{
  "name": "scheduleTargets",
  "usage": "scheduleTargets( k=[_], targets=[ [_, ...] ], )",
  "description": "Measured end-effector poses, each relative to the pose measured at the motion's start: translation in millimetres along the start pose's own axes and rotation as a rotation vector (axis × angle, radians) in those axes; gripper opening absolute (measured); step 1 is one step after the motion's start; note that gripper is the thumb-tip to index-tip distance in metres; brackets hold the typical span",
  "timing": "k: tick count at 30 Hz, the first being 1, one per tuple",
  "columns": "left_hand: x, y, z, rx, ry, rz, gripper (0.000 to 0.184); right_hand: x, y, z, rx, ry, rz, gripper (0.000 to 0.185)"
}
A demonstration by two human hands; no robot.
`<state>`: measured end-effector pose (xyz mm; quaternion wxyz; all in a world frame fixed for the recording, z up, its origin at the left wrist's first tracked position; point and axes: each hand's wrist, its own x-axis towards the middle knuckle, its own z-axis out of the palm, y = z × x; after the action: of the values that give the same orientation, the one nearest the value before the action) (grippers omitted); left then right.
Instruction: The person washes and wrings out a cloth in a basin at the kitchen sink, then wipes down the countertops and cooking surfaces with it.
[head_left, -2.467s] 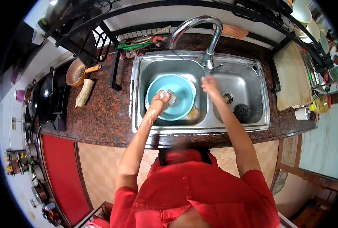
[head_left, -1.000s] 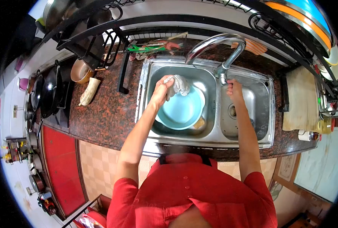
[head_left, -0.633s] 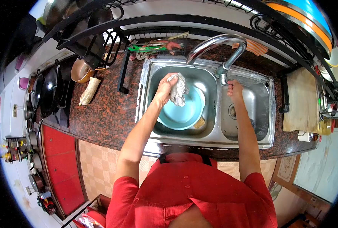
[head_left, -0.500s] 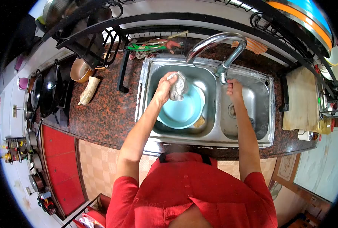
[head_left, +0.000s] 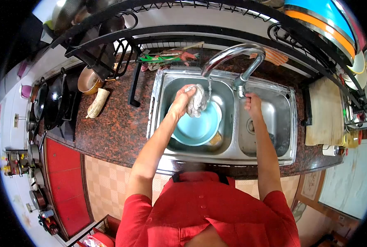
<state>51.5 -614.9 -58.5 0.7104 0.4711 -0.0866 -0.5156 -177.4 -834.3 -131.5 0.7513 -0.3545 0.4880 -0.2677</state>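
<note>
My left hand (head_left: 182,101) is closed on a bunched grey-white cloth (head_left: 197,103), held over a light blue basin (head_left: 195,131). This basin sits in the left bowl of a steel sink (head_left: 234,140). Water (head_left: 209,88) runs from the spout of the chrome faucet (head_left: 232,50), falling close to the cloth's right side. My right hand (head_left: 254,105) has its fingers closed at the faucet handle (head_left: 243,94), above the right bowl. A brownish sponge-like piece (head_left: 216,139) lies beside the basin, low in the left bowl.
A black rack (head_left: 179,29) spans the back above the sink. On the left counter lie a pale, long vegetable (head_left: 97,103) and a brown pot (head_left: 89,80), near a black wok (head_left: 55,99). A cutting board (head_left: 324,112) leans at the right.
Water now runs from the spout, where none showed before. The cloth hangs a little lower and longer in my left hand. My right hand stays at the faucet handle.
</note>
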Motion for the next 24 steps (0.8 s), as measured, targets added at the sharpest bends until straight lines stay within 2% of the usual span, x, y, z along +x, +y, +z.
scheduleTargets(
  k=[2, 4, 5, 7, 9, 11, 12, 14, 16, 18, 19, 23, 24],
  targets=[
    [1, 0, 0, 0.024, -0.013, 0.026, 0.021, 0, 0, -3, -0.063, -0.073, -0.001, 0.021],
    [0, -1, 0, 0.028, 0.006, 0.008, 0.021, -8, 0, 1, -1.477, 0.531, -0.597, 0.038],
    [1, -1, 1, 0.033, 0.023, -0.007, 0.021, -31, -13, 17, -1.479, 0.530, -0.595, 0.038],
    [4, -3, 2, 0.045, 0.016, -0.015, 0.022, -99, -54, 70, -1.528, 0.186, -0.613, 0.050],
    [5, -6, 4, 0.064, 0.004, -0.032, 0.022, -119, -61, 113, -1.129, 0.008, -0.800, 0.043],
    [6, -7, 12, 0.083, -0.011, -0.013, 0.023, -139, -74, 154, -0.580, -0.284, -0.652, 0.040],
    [6, -6, 14, 0.086, -0.009, -0.017, 0.023, -118, -70, 162, -0.399, -0.446, -0.607, 0.039],
    [4, -2, 18, 0.173, -0.038, -0.031, 0.022, -131, -79, 195, 0.173, -0.735, -0.463, 0.044],
    [4, 0, 21, 0.158, -0.040, -0.021, 0.023, -132, -76, 202, 0.394, -0.905, -0.278, 0.042],
    [3, -1, 18, 0.152, -0.014, -0.012, 0.021, -134, -73, 195, 0.255, -0.847, -0.390, 0.040],
    [1, -1, 18, 0.144, -0.003, -0.013, 0.021, -141, -77, 192, 0.252, -0.801, -0.363, 0.038],
    [1, 4, 25, 0.143, -0.138, -0.046, 0.016, -144, -75, 177, 0.107, -0.808, -0.345, 0.040],
    [-1, 2, 29, 0.157, -0.172, -0.044, 0.015, -137, -69, 174, 0.039, -0.756, -0.411, 0.041]
  ],
)
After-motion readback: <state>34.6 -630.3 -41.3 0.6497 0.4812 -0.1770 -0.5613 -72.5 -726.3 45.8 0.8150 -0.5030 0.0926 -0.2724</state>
